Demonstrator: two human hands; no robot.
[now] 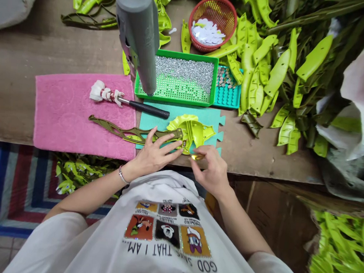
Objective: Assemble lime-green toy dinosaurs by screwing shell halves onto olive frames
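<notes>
My left hand (160,150) lies with fingers spread across a long olive-green slotted plastic part (116,129) and the lime-green plastic shell (198,131) under its right end. Between the thumb and fingers of my right hand (212,170) is a small shiny yellow piece (197,156), close to the shell's near edge; its exact kind is unclear. Both plastic parts rest partly on a teal foam mat (152,109). Beyond them lies a black-handled tool (149,108), its head wrapped in white cloth.
A green tray (175,96) of small metal pins stands behind the mat, beside a teal tray (227,98) of small round pieces. A grey upright post (139,36) blocks part of the view. A pink towel (60,114) lies left; a red basket (193,28) holds white pieces.
</notes>
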